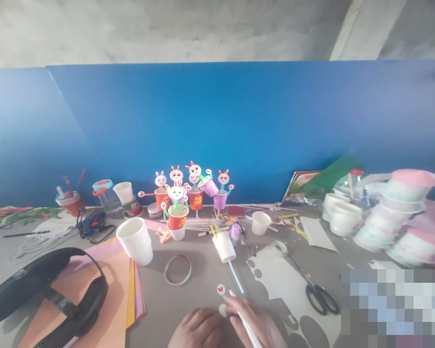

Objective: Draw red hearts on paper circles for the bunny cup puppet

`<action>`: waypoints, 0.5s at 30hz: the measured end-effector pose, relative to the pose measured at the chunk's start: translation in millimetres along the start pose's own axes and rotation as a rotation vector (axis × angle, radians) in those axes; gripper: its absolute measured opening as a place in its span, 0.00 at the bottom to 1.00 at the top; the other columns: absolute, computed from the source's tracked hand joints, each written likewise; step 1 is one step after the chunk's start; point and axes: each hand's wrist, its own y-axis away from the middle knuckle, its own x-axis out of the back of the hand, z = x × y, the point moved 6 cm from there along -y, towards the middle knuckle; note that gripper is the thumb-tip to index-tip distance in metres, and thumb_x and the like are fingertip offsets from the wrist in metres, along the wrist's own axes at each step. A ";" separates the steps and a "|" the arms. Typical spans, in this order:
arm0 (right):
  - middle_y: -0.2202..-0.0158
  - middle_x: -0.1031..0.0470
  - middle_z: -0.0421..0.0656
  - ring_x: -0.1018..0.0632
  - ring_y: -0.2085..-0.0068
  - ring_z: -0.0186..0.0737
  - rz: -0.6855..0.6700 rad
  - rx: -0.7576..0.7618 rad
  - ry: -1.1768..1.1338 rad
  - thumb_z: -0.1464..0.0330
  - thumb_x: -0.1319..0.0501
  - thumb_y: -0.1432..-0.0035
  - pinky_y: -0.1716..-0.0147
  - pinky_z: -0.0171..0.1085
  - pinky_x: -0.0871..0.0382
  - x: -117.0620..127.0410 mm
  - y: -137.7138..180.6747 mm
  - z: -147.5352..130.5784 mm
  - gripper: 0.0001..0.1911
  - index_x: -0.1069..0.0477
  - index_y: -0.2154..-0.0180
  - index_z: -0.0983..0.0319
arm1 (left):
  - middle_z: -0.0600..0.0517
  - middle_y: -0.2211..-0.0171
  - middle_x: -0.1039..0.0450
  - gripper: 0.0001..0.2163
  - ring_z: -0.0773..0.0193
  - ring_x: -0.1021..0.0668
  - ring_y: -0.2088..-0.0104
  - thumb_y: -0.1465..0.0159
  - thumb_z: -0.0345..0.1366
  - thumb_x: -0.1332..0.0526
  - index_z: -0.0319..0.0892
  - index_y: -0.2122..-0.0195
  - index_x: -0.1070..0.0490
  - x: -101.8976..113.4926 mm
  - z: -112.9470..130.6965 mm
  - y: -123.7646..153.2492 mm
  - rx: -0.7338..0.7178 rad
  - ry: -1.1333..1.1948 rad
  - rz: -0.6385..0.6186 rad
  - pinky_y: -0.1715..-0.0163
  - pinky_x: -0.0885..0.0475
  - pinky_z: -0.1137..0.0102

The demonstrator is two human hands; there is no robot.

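1. Nearest, on the near-left side of the straw cup (224, 247), the left hand (197, 328) is rested palm down on the bench (155, 314), fingers loosely curled; whether anything is kept beneath them cannot be told.
2. On the near-right side of the straw cup, the white pen (248, 326) is held in the right hand (255, 321). That grip is closed around the shaft. The pen's long axis is slanted from near right to far left, towards the straw cup; which end is for writing cannot be made out.
3. Straight near of the straw cup, between the hands, a blank disc (223, 310) is seen at the right fingertips; whether it is pinched cannot be told. The key relation is judged to be here: the disc is placed just left of the pen, and the right hand is nearer.
4. Farther out, still near of the straw cup, a heart disc (221, 289) is laid just beyond the right fingertips, left of the straw (236, 278).
5. Right of the straw cup, movement is judged to be bounded by the cut sheet (281, 278) and scissors (311, 284); more room is offered near-left, before the tape ring (177, 283).
6. Beyond the straw cup, rabbit figures (177, 217) are stood before the blue board (217, 121).
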 end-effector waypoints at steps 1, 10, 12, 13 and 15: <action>0.57 0.17 0.41 0.16 0.57 0.42 0.014 -0.033 -0.073 0.69 0.46 0.32 0.56 0.34 0.24 3.6 -2.4 -0.5 0.17 0.29 0.46 0.50 | 0.58 0.63 0.15 0.20 0.66 0.16 0.64 0.24 0.39 0.55 0.44 0.69 0.28 2.1 1.0 -1.9 -0.014 -0.009 0.007 0.66 0.25 0.71; 0.78 0.36 0.33 0.31 0.76 0.36 0.102 -0.145 -0.264 0.65 0.44 0.37 0.75 0.32 0.35 -14.4 -19.9 16.4 0.11 0.41 0.72 0.56 | 0.58 0.63 0.16 0.21 0.65 0.18 0.65 0.24 0.38 0.55 0.43 0.71 0.30 5.9 0.5 -5.2 -0.022 -0.004 -0.006 0.65 0.26 0.72; 0.78 0.38 0.34 0.33 0.76 0.36 0.099 -0.134 -0.253 0.64 0.45 0.37 0.74 0.32 0.37 -17.4 -18.7 21.2 0.12 0.42 0.73 0.56 | 0.58 0.63 0.16 0.20 0.66 0.19 0.65 0.24 0.38 0.55 0.43 0.71 0.30 5.2 0.2 -3.5 -0.014 0.006 0.018 0.64 0.27 0.71; 0.78 0.39 0.34 0.34 0.76 0.36 0.102 -0.132 -0.247 0.63 0.46 0.36 0.74 0.33 0.38 -17.5 -17.5 23.2 0.13 0.42 0.74 0.57 | 0.58 0.63 0.16 0.20 0.66 0.19 0.65 0.25 0.38 0.54 0.44 0.71 0.30 4.8 0.0 -2.8 -0.011 0.010 0.029 0.63 0.27 0.71; 0.78 0.40 0.34 0.36 0.76 0.35 0.111 -0.132 -0.240 0.62 0.47 0.35 0.75 0.33 0.39 -16.8 -14.9 26.2 0.15 0.43 0.74 0.57 | 0.59 0.63 0.16 0.18 0.66 0.20 0.65 0.25 0.39 0.52 0.44 0.70 0.29 3.4 -0.4 -1.6 -0.005 0.013 0.038 0.61 0.27 0.69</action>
